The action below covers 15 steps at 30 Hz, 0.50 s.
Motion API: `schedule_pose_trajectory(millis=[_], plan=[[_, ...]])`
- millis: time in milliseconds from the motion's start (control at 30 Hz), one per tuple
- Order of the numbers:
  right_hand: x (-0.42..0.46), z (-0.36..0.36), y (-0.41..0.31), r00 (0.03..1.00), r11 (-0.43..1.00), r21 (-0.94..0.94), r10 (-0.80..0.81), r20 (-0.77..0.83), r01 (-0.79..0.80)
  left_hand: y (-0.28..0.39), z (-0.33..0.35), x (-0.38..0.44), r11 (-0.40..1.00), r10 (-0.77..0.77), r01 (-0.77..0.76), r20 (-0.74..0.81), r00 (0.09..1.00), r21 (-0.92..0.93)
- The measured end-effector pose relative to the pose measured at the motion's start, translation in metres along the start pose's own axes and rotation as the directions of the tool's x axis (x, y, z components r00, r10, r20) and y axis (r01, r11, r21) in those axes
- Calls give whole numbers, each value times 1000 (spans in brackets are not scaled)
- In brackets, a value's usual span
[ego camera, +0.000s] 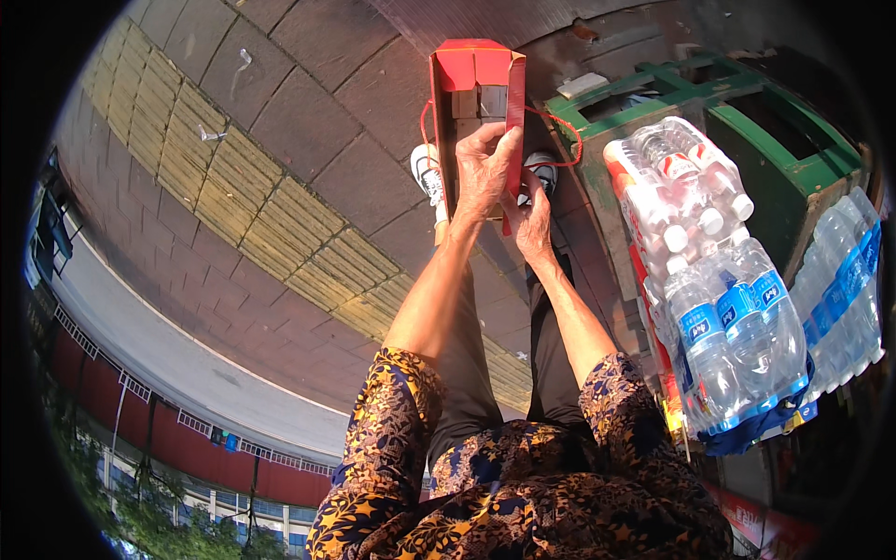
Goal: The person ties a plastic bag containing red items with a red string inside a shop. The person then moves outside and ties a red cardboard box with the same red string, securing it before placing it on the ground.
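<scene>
A narrow red cardboard box [479,68] stands open at the top between my feet. Its far flap is raised, and part of the pale interior shows. Red rope handles [575,133] loop out from both sides. My left hand [483,164] reaches over the opening and pinches the edge of the box's right wall between thumb and fingers. Lower down, my right hand [530,217] grips the near right corner with thumb and forefinger. The two hands are almost touching. My left hand hides much of the inside.
At the right, a shrink-wrapped pack of red-labelled bottles [679,168] and one of blue-labelled water bottles [731,325] sit beside a green-framed container [798,164]. More wrapped bottles [843,280] lie beyond. Yellow tactile paving [245,210] crosses the pavement. A road [210,371] runs at lower left.
</scene>
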State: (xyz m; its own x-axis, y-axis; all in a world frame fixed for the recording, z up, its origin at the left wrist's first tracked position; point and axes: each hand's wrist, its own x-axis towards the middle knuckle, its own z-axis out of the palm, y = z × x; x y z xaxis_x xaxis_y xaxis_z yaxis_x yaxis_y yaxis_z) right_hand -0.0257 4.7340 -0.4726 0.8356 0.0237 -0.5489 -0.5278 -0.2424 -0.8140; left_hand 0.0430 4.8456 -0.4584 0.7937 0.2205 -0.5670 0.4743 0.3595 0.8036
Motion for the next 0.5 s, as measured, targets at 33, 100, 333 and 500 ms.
schedule_pose_trajectory(millis=[33, 100, 333, 500], plan=[[2, -1, 6, 999, 998, -49, -47, -8, 46, 1, -2, 1, 992, -83, 86, 26, 996, -98], [1, -2, 9, 1000, 997, -81, 0, 20, 2, 2, -4, 4, 994, -75, 76, 12, 997, -84], [4, -8, -2, 994, 986, -148, 88, 59, -78, 67, -17, 20, 319, 744, -537, 144, 652, 781], [10, -15, -13, 983, 993, 70, 80, 167, -93, 96, -30, 77, -232, 420, -539, 584, 695, 809]])
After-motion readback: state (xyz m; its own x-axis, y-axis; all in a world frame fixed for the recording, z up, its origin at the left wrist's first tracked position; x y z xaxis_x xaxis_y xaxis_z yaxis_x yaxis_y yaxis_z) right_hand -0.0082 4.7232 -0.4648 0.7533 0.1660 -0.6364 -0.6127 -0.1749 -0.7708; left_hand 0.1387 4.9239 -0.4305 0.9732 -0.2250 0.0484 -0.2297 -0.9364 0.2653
